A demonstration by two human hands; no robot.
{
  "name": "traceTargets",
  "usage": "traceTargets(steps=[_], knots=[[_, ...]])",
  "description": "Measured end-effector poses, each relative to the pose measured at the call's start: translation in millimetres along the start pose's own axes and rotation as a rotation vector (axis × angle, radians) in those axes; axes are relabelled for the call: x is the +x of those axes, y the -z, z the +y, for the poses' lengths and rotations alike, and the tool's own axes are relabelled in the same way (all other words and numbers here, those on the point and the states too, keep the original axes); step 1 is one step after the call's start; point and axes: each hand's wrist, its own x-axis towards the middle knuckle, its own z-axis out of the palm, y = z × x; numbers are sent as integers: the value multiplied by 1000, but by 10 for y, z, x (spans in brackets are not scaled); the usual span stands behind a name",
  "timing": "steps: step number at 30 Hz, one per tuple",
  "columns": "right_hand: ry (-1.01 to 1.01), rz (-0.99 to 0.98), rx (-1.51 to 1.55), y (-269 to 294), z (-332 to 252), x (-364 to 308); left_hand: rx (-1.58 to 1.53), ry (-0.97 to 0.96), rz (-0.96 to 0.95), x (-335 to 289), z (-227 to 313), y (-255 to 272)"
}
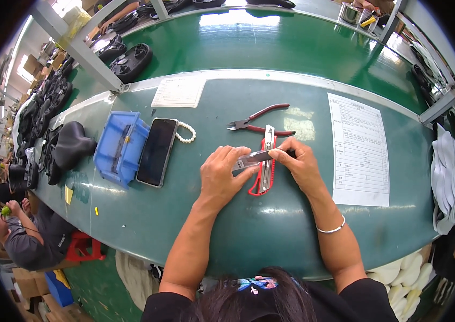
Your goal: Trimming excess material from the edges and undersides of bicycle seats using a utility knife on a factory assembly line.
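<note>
Above the middle of the table, my left hand [221, 174] pinches a small, flat, clear-grey plastic case [242, 162] between thumb and fingers. My right hand [300, 163] grips a dark flat strip [261, 156] that meets the case; it looks like a cutter blade, but its far end is hidden by my fingers. Beneath my hands a red utility knife [264, 182] lies on the table, partly covered by the strip and my right fingers. Just beyond it rest diagonal cutters [260, 126] with dark red handles, their jaws toward the left.
Left of my hands are a dark-screened phone [156, 153] with a beaded strap [189, 132] and a blue plastic bin [123, 147]. A printed sheet [360, 153] lies at right, another paper [178, 92] at the back. Black bicycle saddles [74, 145] line the left; a person [29, 231] sits there.
</note>
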Motion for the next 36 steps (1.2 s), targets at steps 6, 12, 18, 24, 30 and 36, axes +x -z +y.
traceTargets(steps=[6, 12, 18, 24, 30, 36], knots=[[-1, 7, 44, -8, -51, -22, -37, 96, 11, 1, 36, 0], [-22, -28, 184, 0, -52, -11, -85, 189, 66, 7, 58, 54], [37, 165, 338, 58, 32, 47, -120, 302, 115, 18, -44, 133], [-34, 350, 623, 97, 3, 62, 380, 220, 535, 29, -271, 217], [-71, 370, 801, -135, -72, 0, -418, 174, 175, -144, 121, -94], [-60, 177, 659, -408, -184, -227, -1372, 520, 147, -171, 500, -317]])
